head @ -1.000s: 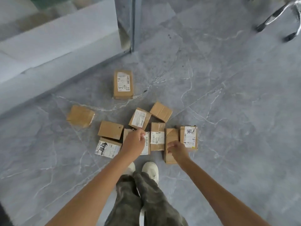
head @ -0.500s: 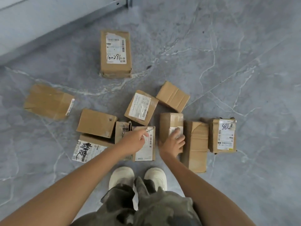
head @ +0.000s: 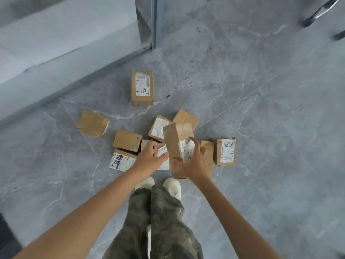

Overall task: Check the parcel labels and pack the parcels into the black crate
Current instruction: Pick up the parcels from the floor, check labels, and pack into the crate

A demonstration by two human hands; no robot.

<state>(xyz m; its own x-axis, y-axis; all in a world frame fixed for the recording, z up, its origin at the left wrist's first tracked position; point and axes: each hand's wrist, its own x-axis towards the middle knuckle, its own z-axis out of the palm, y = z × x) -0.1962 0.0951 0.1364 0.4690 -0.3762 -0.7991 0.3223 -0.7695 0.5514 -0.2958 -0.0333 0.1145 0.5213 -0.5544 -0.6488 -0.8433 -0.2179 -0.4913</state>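
Several brown cardboard parcels lie on the grey marble floor in front of my shoes. My right hand (head: 194, 161) grips one tall parcel (head: 174, 143) from the right and holds it tilted above the pile, its white label facing me. Just left of it, my left hand (head: 151, 156) hovers with loosely curled fingers over a labelled parcel (head: 162, 152) on the floor, the thumb close to the lifted parcel's left edge. Other parcels include one marked "98L" (head: 226, 152), one with black handwriting (head: 122, 161) and a far one numbered on its label (head: 142, 86). No black crate is clearly in view.
A white ledge (head: 56, 34) and a metal door post (head: 154, 23) stand at the back left. Chair legs (head: 321, 12) show at the top right. A dark edge (head: 5, 236) sits at the bottom left. A plain parcel (head: 92, 124) lies apart on the left.
My right hand has taken hold of the tall middle parcel and lifted it off the floor. My left hand has shifted right, next to it. The camera has risen.
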